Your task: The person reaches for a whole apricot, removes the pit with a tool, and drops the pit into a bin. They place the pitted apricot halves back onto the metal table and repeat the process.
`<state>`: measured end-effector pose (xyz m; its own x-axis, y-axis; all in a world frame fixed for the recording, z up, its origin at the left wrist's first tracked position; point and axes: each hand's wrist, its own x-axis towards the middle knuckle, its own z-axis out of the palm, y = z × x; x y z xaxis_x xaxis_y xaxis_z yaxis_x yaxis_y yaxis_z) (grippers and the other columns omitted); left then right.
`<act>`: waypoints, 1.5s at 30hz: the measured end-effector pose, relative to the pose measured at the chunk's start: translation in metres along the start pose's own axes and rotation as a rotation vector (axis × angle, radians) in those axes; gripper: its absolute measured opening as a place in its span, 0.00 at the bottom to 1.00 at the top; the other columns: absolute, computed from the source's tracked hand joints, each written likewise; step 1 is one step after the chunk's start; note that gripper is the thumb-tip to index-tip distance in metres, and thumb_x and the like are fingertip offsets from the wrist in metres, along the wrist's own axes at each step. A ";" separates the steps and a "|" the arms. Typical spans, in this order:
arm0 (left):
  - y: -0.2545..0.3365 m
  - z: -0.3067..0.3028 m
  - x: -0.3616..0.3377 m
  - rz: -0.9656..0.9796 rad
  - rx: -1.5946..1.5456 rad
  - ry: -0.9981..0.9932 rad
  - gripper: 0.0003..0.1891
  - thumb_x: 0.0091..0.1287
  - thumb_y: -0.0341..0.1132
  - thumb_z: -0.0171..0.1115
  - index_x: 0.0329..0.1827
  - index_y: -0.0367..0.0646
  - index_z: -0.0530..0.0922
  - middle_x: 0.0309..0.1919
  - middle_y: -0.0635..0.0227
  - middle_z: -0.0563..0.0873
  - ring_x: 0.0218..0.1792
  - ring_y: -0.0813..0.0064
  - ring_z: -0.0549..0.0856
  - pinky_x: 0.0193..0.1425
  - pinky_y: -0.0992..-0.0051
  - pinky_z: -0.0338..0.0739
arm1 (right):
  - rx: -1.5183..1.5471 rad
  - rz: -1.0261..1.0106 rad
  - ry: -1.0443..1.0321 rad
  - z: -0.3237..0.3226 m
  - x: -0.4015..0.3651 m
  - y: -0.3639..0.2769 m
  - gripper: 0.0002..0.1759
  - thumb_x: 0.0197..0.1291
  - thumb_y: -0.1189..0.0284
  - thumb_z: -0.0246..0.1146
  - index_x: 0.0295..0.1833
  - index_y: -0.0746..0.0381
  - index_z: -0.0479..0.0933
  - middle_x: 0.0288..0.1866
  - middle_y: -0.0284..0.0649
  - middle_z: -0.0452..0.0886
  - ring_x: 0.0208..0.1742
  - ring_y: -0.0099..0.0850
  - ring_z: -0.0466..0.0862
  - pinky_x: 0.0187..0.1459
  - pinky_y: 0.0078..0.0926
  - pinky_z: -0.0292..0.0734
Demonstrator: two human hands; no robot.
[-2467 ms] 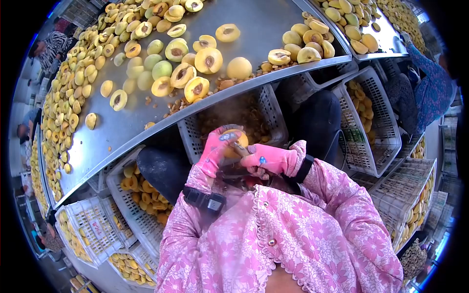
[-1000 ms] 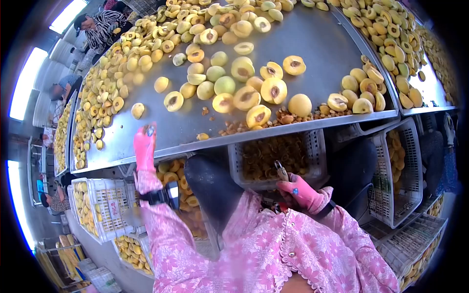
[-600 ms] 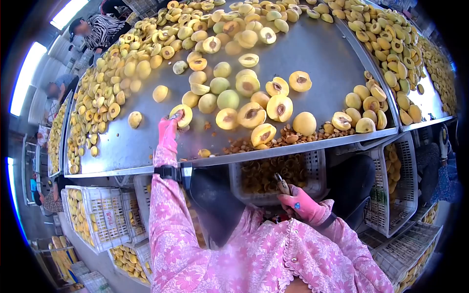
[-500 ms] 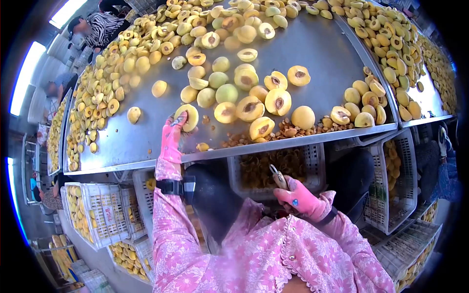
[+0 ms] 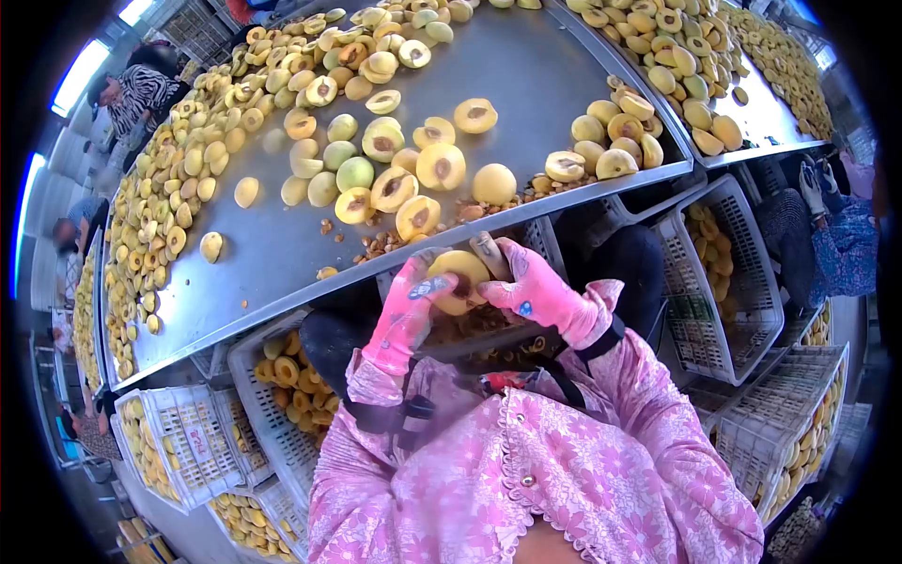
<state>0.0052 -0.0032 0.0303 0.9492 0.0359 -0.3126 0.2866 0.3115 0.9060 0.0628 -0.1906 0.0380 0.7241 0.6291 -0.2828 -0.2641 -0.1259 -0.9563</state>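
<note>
My left hand (image 5: 406, 308), in a pink glove, grips a yellow peach half (image 5: 460, 270) whose cut face with a brown hollow is turned up. Close against it is my right hand (image 5: 545, 293), also gloved in pink, its fingers closed around the handle of a small pitting tool (image 5: 488, 252). The tool's metal tip cannot be made out at the fruit. Both hands are in front of the table edge, above a crate of scraps. Just beyond them, several peach halves (image 5: 395, 190) and loose brown pits (image 5: 368, 246) lie on the metal table (image 5: 536, 103).
A large heap of peach halves (image 5: 202, 150) covers the table's left side, with a smaller cluster (image 5: 615, 132) at right. White crates of fruit stand at left (image 5: 197, 437) and right (image 5: 723, 282). Other people (image 5: 141, 99) are at the far left and right.
My left hand has brought the peach half from the table back towards my body. My right hand has risen with the tool to meet it. The view has turned.
</note>
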 end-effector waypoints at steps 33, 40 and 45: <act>-0.047 0.049 -0.025 -0.070 -0.452 0.150 0.14 0.67 0.35 0.59 0.52 0.38 0.76 0.43 0.63 0.82 0.43 0.72 0.83 0.50 0.73 0.78 | 0.224 -0.019 0.150 0.010 -0.044 0.011 0.11 0.56 0.73 0.62 0.42 0.67 0.73 0.26 0.32 0.76 0.28 0.20 0.75 0.32 0.17 0.71; -0.034 0.046 -0.015 0.090 -0.556 0.211 0.16 0.67 0.34 0.60 0.55 0.37 0.74 0.46 0.61 0.82 0.47 0.71 0.82 0.50 0.75 0.79 | 0.221 0.033 0.133 0.015 -0.070 0.014 0.06 0.56 0.74 0.62 0.38 0.64 0.73 0.24 0.28 0.73 0.17 0.16 0.71 0.20 0.14 0.65; -0.030 0.056 -0.028 0.098 -0.446 0.123 0.16 0.67 0.34 0.60 0.55 0.38 0.74 0.49 0.60 0.82 0.49 0.71 0.82 0.55 0.74 0.77 | 0.206 -0.005 0.323 0.012 -0.059 0.005 0.10 0.58 0.72 0.64 0.43 0.66 0.74 0.26 0.31 0.75 0.23 0.18 0.72 0.26 0.19 0.69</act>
<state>-0.0231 -0.0672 0.0281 0.9388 0.1898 -0.2874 0.0867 0.6774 0.7305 0.0107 -0.2190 0.0506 0.8804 0.3507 -0.3191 -0.3592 0.0541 -0.9317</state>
